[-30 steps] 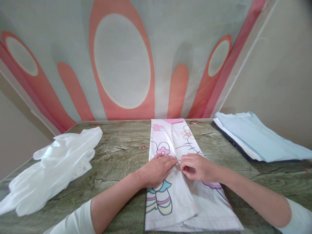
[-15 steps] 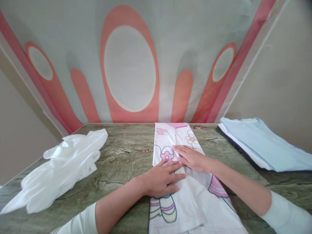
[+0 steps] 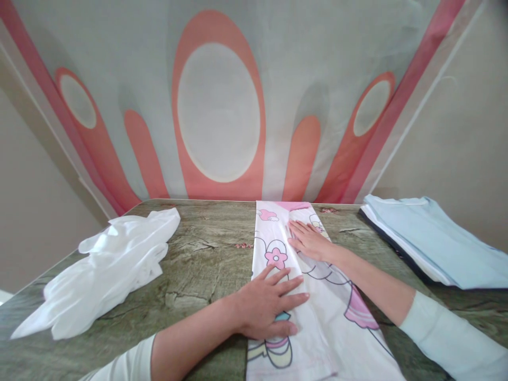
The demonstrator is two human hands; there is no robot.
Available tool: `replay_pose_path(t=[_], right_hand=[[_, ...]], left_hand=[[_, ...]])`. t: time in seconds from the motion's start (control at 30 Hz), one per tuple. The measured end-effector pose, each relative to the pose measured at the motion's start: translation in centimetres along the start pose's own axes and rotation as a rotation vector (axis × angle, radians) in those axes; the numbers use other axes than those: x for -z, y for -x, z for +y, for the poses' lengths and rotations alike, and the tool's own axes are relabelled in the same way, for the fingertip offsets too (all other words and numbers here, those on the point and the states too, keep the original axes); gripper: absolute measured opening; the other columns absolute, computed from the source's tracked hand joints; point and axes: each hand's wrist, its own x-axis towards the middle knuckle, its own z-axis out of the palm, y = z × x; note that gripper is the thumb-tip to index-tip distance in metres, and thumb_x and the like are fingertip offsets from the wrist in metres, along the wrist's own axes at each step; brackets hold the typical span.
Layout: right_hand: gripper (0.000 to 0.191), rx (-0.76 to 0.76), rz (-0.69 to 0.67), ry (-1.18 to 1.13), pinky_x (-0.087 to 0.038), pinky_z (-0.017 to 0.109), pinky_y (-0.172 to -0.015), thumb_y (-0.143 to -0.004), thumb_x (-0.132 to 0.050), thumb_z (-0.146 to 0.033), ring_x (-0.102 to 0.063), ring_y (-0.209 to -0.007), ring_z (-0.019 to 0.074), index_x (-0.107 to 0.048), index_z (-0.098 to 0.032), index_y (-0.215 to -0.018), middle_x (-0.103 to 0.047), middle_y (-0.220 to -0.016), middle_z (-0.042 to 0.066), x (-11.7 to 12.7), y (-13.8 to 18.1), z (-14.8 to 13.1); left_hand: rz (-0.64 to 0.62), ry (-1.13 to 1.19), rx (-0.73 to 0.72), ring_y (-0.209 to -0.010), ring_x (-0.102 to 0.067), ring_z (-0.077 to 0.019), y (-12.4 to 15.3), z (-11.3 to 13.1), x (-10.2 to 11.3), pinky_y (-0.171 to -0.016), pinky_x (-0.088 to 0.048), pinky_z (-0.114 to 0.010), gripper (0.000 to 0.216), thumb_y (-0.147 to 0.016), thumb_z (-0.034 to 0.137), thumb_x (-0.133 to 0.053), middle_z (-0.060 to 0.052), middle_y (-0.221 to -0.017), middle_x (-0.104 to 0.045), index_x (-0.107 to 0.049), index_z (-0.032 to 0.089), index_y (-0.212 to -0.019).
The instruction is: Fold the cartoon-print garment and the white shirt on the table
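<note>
A white garment (image 3: 329,328) printed with pink flowers and cartoon figures lies folded lengthwise, running from the table's far edge toward me. On its left half my left hand (image 3: 273,302) rests palm down, fingers spread. Farther up the cloth, my right hand (image 3: 308,239) lies flat near the middle fold, fingers stretched out. Neither hand grips the fabric. A pink part of the garment shows at its far end. Its near end runs out of view at the bottom.
At the left lies a crumpled white cloth (image 3: 107,270). A stack of folded clothes (image 3: 440,238), light blue on top with white and dark layers below, is at the right. The wood-patterned table (image 3: 206,264) meets a grey and coral backdrop (image 3: 278,106) behind.
My right hand has slid up the garment toward the far edge. My left hand has shifted slightly toward me with its fingers spread wider, so the hands are farther apart.
</note>
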Motion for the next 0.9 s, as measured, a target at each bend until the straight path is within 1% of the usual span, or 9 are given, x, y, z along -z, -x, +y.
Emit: replay_pose_path(t=[0.13,0.2,0.27,0.33,0.43,0.57,0.67,0.77,0.9], right_hand=[[0.069,-0.055,-0.008,0.012,-0.012,0.047,-0.110,-0.089,-0.014,-0.060,-0.014,-0.137,0.0256,-0.018,-0.018,-0.144,-0.016,-0.150,0.006,-0.6,-1.3,1.3],[0.069,-0.120,0.009,0.019,-0.013,0.048,-0.109,-0.089,-0.013,-0.060,-0.015,-0.136,0.0264,-0.018,-0.018,-0.144,-0.018,-0.149,0.007,-0.9,-1.9,1.9],[0.070,-0.187,0.037,0.025,-0.015,0.049,-0.108,-0.089,-0.012,-0.059,-0.015,-0.136,0.0269,-0.015,-0.016,-0.145,-0.018,-0.150,0.008,-1.2,-2.2,2.4],[0.070,-0.190,0.025,0.030,-0.014,0.048,-0.109,-0.089,-0.011,-0.060,-0.014,-0.137,0.0256,-0.014,-0.018,-0.145,-0.016,-0.150,0.006,-1.3,-2.3,2.9],[0.068,-0.193,-0.014,0.053,-0.013,0.047,-0.109,-0.088,-0.011,-0.060,-0.014,-0.137,0.0244,-0.020,-0.021,-0.144,-0.016,-0.150,0.003,-1.1,-2.1,3.6],[0.067,-0.285,0.010,0.083,-0.017,0.048,-0.108,-0.090,-0.013,-0.057,-0.018,-0.136,0.0263,-0.027,-0.018,-0.142,-0.020,-0.149,0.007,-0.6,-1.1,3.9],[0.065,-0.184,0.011,0.071,-0.015,0.048,-0.109,-0.090,-0.015,-0.057,-0.017,-0.136,0.0249,-0.025,-0.019,-0.142,-0.019,-0.149,0.006,-0.6,0.6,3.0],[0.064,-0.084,0.025,0.059,-0.010,0.047,-0.110,-0.090,-0.018,-0.057,-0.015,-0.136,0.0238,-0.024,-0.021,-0.142,-0.020,-0.149,0.004,-0.8,2.9,1.8],[0.058,-0.029,0.050,-0.004,-0.018,0.048,-0.109,-0.091,-0.028,-0.051,-0.021,-0.135,0.0256,-0.030,-0.020,-0.140,-0.027,-0.147,0.007,-0.2,6.9,0.8]], left_hand=[[-0.016,0.018,0.009,-0.135,-0.016,-0.0319,0.6,0.7,0.1,-0.108,-0.008,-0.053,0.062,-0.091,0.057,-0.028,-0.006,-0.148,-0.021,-0.022,0.024,-0.143],[-0.025,0.030,0.015,-0.135,-0.016,-0.0331,0.9,1.0,0.1,-0.108,-0.009,-0.054,0.063,-0.090,0.058,-0.029,-0.007,-0.149,-0.019,-0.021,0.024,-0.143],[-0.035,0.043,0.015,-0.134,-0.016,-0.0345,1.1,1.2,0.1,-0.107,-0.009,-0.055,0.062,-0.090,0.058,-0.031,-0.007,-0.149,-0.017,-0.022,0.027,-0.143],[-0.052,0.061,0.001,-0.134,-0.015,-0.0360,1.2,1.4,0.2,-0.106,-0.010,-0.058,0.058,-0.090,0.057,-0.031,-0.005,-0.150,-0.014,-0.025,0.030,-0.141],[-0.072,0.082,-0.017,-0.134,-0.013,-0.0388,1.2,1.6,0.3,-0.103,-0.012,-0.061,0.055,-0.090,0.057,-0.032,-0.004,-0.150,-0.012,-0.028,0.035,-0.140],[-0.068,0.092,-0.021,-0.133,-0.013,-0.0397,1.2,1.7,0.3,-0.102,-0.013,-0.064,0.052,-0.090,0.056,-0.034,-0.004,-0.150,-0.014,-0.030,0.037,-0.138],[-0.064,0.109,-0.053,-0.134,-0.015,-0.0364,1.1,1.8,0.5,-0.103,-0.012,-0.062,0.051,-0.091,0.053,-0.035,-0.004,-0.149,-0.019,-0.031,0.034,-0.138],[-0.060,0.132,-0.080,-0.135,-0.017,-0.0326,1.0,1.9,0.6,-0.106,-0.012,-0.057,0.051,-0.091,0.049,-0.036,-0.004,-0.148,-0.023,-0.032,0.030,-0.138],[-0.048,0.176,-0.113,-0.134,-0.021,-0.0308,0.9,2.0,0.3,-0.108,-0.011,-0.053,0.055,-0.090,0.048,-0.040,-0.007,-0.146,-0.028,-0.032,0.024,-0.138]])
